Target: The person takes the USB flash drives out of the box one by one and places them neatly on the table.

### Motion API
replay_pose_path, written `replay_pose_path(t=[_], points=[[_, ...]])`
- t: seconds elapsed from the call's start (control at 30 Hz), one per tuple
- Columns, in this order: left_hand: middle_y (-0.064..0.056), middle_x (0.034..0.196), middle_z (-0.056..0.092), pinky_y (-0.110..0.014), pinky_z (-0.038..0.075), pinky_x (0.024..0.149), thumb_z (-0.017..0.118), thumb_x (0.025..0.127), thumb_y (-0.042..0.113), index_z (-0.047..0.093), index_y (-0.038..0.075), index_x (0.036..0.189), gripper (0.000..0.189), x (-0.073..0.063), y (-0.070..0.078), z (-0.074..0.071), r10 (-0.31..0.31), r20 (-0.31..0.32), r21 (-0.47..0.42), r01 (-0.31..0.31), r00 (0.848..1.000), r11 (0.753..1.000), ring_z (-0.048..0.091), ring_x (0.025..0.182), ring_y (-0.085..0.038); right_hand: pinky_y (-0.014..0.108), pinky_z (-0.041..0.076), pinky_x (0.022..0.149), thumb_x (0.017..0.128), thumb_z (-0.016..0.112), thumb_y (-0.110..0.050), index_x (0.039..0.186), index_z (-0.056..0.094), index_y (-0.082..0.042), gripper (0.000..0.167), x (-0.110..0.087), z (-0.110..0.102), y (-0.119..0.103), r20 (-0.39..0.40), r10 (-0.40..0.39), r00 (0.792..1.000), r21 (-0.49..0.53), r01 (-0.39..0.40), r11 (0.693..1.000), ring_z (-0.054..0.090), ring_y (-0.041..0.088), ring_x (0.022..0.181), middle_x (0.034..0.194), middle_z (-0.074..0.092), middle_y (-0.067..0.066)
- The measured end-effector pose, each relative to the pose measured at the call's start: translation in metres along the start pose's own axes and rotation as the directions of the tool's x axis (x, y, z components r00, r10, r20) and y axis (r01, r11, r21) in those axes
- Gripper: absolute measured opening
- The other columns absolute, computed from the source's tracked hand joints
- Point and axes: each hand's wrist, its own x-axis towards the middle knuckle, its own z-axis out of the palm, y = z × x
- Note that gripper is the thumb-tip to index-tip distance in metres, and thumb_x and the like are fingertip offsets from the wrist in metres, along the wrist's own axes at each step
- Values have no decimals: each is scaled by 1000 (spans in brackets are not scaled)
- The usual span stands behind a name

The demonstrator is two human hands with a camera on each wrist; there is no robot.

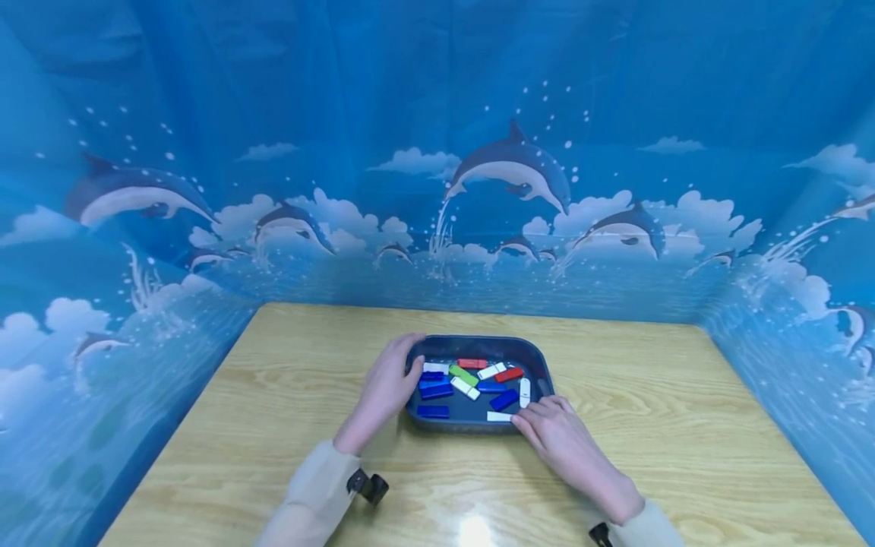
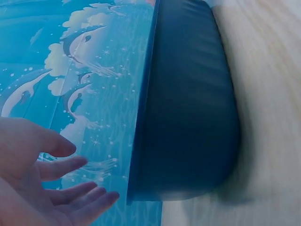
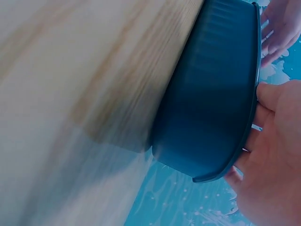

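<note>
A dark rectangular tray (image 1: pixel 465 428) stands on the table, holding several small USB flash drives in blue, white, red and green. At its left end is my left hand (image 1: pixel 391 376), thumb over the rim; in the left wrist view that hand (image 2: pixel 61 179) has its fingers extended and spread, with nothing held. My right hand (image 1: pixel 563 441) lies over the near right corner, its thumb beside a white flash drive (image 1: pixel 499 416). In the right wrist view the right hand (image 3: pixel 273 150) touches the rim, with fingertips hidden behind it; whether they pinch the drive is unclear.
The wooden table (image 1: pixel 287 425) extends around the tray on every side. A blue curtain (image 1: pixel 383 190) printed with dolphins encloses the back and both sides. Among the drives, a green one (image 1: pixel 463 375) lies near the tray's middle and a blue one (image 1: pixel 434 412) near its left front.
</note>
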Motion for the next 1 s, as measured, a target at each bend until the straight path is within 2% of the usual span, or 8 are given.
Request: replay_pose_path(t=[0.07,0.17,0.33,0.43,0.6,0.7,0.8,1.0], points=[[-17,140,58,-53,44,108,59,102,15,63,8,133,33,6,3,3,23,17,34,-24,1000,999,54,131,-35,50,44,103,101,61,-26,101,76,-12,21,0,0,0,11,13,1000,2,-13,1000,67,18,95,96,76,2],[-13,125,67,-47,52,99,63,100,12,71,9,120,22,14,6,11,47,64,114,-54,997,992,63,117,-30,52,43,105,103,59,-28,102,76,-13,24,0,-1,-1,30,32,999,9,-33,999,67,22,99,98,76,3],[-8,104,71,-40,57,87,68,96,9,74,9,106,11,22,4,27,83,157,287,-126,984,950,68,99,-24,56,41,107,103,59,-29,102,76,-13,23,0,0,-1,44,51,998,21,-52,998,66,24,103,99,76,3],[-9,99,69,-38,58,83,65,96,2,75,7,103,13,24,2,33,125,175,397,-186,977,899,68,94,-24,55,41,106,102,60,-27,101,76,-13,21,0,0,-1,35,51,998,26,-52,998,66,22,100,97,75,2],[-8,92,71,-36,58,78,66,93,-2,75,6,96,13,27,-4,40,206,200,557,-284,958,781,68,86,-22,52,43,103,102,60,-28,100,76,-14,21,0,0,-2,37,42,998,20,-43,999,65,20,97,94,74,0],[-7,89,72,-35,59,74,69,93,2,75,8,94,9,30,-8,44,212,222,594,-304,952,745,68,82,-20,50,44,101,103,59,-29,97,75,-16,22,1,-1,-3,39,40,998,15,-41,999,63,17,93,90,73,-2],[-6,88,72,-35,59,70,71,92,4,75,9,92,7,32,-10,47,211,221,604,-304,952,737,68,79,-20,49,44,99,102,60,-28,94,75,-16,21,1,-1,-3,32,44,998,15,-45,999,62,16,90,86,71,-4],[-5,83,72,-34,58,63,70,93,6,74,11,88,8,35,-10,51,212,202,602,-292,956,743,67,74,-20,47,44,98,102,61,-28,93,75,-16,20,1,-1,-3,19,42,999,10,-42,999,61,15,89,86,71,-3]])
